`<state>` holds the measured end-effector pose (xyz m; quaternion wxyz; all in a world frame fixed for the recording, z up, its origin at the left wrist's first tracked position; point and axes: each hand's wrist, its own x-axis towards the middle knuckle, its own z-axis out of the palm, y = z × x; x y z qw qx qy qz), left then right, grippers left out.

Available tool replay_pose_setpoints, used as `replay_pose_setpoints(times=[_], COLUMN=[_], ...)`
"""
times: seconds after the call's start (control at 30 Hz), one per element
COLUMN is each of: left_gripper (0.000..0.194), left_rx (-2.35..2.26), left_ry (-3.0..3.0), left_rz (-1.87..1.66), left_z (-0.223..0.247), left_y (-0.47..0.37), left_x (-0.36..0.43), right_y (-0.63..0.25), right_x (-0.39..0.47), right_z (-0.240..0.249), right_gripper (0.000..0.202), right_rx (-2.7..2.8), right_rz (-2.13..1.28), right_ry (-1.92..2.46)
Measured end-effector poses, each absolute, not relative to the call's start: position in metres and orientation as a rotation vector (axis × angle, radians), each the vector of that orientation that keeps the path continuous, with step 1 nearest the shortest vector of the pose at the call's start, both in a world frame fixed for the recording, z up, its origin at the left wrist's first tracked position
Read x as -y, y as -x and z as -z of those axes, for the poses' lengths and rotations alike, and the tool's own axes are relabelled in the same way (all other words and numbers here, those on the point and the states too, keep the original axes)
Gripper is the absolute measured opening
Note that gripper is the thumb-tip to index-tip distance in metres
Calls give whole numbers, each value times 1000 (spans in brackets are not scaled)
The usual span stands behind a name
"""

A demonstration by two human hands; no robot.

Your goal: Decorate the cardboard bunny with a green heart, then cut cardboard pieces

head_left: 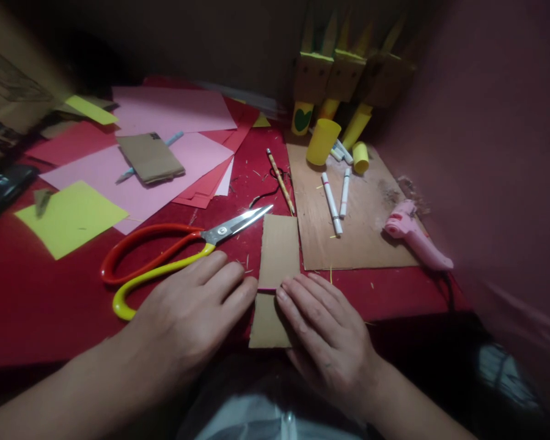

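Note:
Two brown cardboard pieces lie end to end at the table's front edge, a longer one (279,250) behind and a shorter one (270,324) in front, with a thin pink line between them. My left hand (201,305) is closed at the left side of that line, its fingers curled; what they hold is hidden. My right hand (325,324) is closed over the right side of the front piece, fingers pressed together near the line. Scissors (222,231) with red and yellow handles lie open just behind my left hand.
Pink paper (174,110), a yellow sheet (73,214) and a cardboard stack (151,159) lie at the left. A pencil (280,182) rests behind the cardboard. Markers (332,205), yellow tubes (323,142) and a pink glue gun (417,235) are on a board (362,244) at the right.

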<state>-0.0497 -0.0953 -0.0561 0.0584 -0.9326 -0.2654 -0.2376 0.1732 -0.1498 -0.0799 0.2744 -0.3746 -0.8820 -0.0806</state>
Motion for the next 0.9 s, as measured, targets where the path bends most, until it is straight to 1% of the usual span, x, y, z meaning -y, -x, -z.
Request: replay_pose_setpoints(times=[0.07, 0.23, 0.43, 0.63, 0.9], left_gripper=[33, 30, 34, 34, 33], left_rx=[796, 707, 780, 699, 724], left_ry=[2823, 2868, 2845, 2886, 2934], left_rz=[726, 614, 681, 660, 651], left_z=[57, 54, 54, 54, 50], left_y=[51, 52, 48, 49, 46], left_x=[94, 91, 95, 92, 88], right_y=[-173, -174, -175, -175, -176], right_x=[150, 151, 149, 148, 147], right_z=[80, 80, 80, 77, 77], right_gripper=[40, 38, 38, 37, 39], right_rx=[2383, 2400, 2446, 2454, 2458], right_rz=[213, 215, 237, 294, 260], right_ry=[1002, 990, 966, 946, 951])
